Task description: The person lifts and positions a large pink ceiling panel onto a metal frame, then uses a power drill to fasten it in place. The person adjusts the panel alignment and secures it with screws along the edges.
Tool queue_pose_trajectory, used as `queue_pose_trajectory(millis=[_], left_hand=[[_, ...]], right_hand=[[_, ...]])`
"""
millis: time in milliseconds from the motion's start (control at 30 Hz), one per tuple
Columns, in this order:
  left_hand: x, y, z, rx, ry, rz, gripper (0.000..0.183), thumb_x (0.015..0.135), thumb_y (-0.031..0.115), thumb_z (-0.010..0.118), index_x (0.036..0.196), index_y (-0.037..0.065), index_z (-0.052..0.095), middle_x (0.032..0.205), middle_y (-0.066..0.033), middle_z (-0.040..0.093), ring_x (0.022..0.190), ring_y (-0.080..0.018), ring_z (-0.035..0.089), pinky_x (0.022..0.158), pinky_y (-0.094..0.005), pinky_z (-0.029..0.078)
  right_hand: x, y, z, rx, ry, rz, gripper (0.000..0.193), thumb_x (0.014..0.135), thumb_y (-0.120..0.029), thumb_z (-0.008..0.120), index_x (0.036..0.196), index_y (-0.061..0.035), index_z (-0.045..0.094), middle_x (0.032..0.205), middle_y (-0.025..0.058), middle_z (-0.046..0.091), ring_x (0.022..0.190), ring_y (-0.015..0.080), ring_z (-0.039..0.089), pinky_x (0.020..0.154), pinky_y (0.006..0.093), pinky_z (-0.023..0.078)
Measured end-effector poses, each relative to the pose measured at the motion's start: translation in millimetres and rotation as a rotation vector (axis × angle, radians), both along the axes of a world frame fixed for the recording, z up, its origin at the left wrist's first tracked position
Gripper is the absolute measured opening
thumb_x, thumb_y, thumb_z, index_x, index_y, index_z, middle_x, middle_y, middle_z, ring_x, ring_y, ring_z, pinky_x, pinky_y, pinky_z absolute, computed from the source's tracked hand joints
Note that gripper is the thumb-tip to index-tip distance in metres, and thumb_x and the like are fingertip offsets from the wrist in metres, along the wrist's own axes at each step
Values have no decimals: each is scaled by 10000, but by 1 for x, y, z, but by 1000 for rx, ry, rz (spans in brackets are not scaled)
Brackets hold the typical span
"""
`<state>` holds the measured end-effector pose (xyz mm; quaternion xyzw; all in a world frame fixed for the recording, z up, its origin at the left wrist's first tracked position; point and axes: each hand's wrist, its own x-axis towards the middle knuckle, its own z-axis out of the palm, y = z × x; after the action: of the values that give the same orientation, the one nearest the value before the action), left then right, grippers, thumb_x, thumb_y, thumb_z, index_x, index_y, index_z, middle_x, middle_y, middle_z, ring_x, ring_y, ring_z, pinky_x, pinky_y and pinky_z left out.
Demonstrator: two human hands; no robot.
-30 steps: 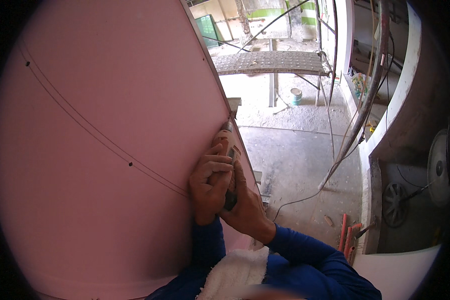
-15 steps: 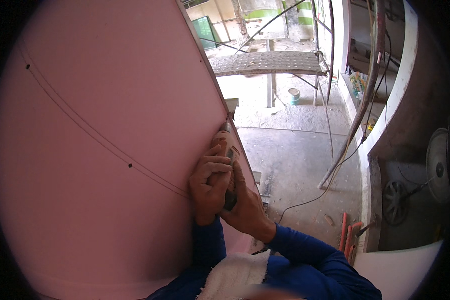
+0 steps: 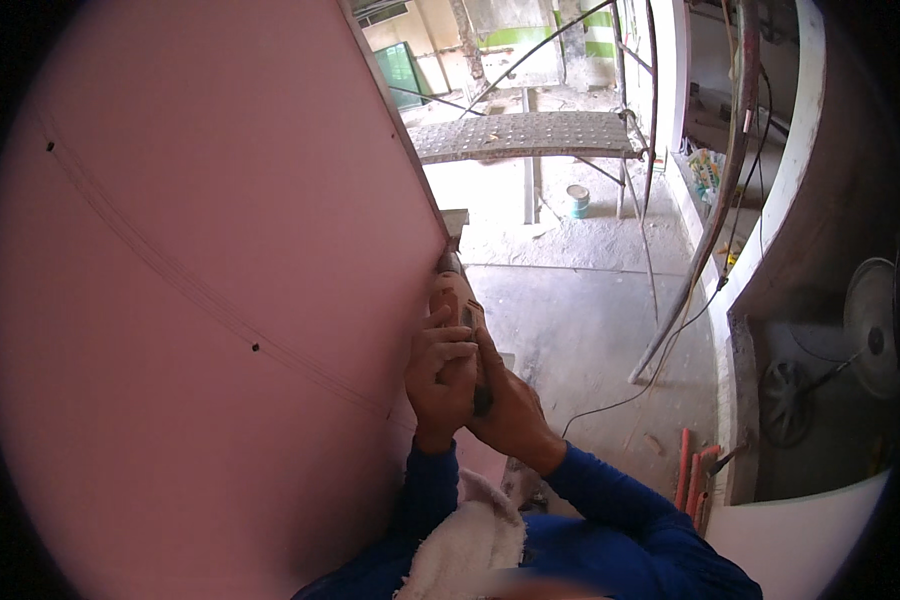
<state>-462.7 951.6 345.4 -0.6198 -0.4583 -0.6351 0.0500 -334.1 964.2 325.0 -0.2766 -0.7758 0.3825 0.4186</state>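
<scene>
Both hands hold an orange-and-dark power drill, its nose pointing away from me at the right edge of a large pink board. My left hand is wrapped round the drill's left side, fingers curled over its body. From the right, my right hand grips the rear of the drill. The chuck touches or nearly touches the board near its edge; the bit's tip is too small to make out. Thin curved pencil-like lines and a few dark dots mark the board.
A perforated metal scaffold plank spans the back, with a slanting pole at right. A paint bucket stands on the concrete floor. A cable trails near orange-red pipes. A fan stands far right.
My hands and the drill have shifted slightly right, and the drill's body looks turned a little. The whole view has moved a bit. Both hands keep their hold.
</scene>
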Motion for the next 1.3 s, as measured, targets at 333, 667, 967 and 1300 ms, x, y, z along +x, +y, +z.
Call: queue_pose_trajectory(millis=[333,667,967,1300], left_hand=[[21,4,3,-25,69,56,115,829,-30,686,907,46,722,1043,-121,727,1229,-377,601,1097,-489,459],[27,3,4,100,178,43,140,820,-74,684,907,34,702,1024,-131,709,1136,-324,641,1029,-413,502],[74,-28,20,98,86,86,136,795,-47,678,877,53,719,980,-134,703,1043,-325,647,956,-414,514],[32,-49,180,253,14,17,297,1001,208,647,1209,-3,660,1230,-155,700,1133,-232,651,978,-351,485]], right_hand=[[14,5,-9,-164,22,13,1079,799,-165,792,1646,-106,126,1230,314,659,1083,467,694,899,465,577],[18,8,-14,-6,19,28,1101,824,-157,764,1644,-113,30,1253,337,640,1098,499,671,890,504,570],[62,-25,1,66,48,70,1048,863,-211,718,1635,-134,14,1228,308,661,1090,520,661,919,518,552],[128,25,133,123,342,45,825,782,-15,660,1550,-30,361,1163,126,694,995,227,698,930,342,544]])
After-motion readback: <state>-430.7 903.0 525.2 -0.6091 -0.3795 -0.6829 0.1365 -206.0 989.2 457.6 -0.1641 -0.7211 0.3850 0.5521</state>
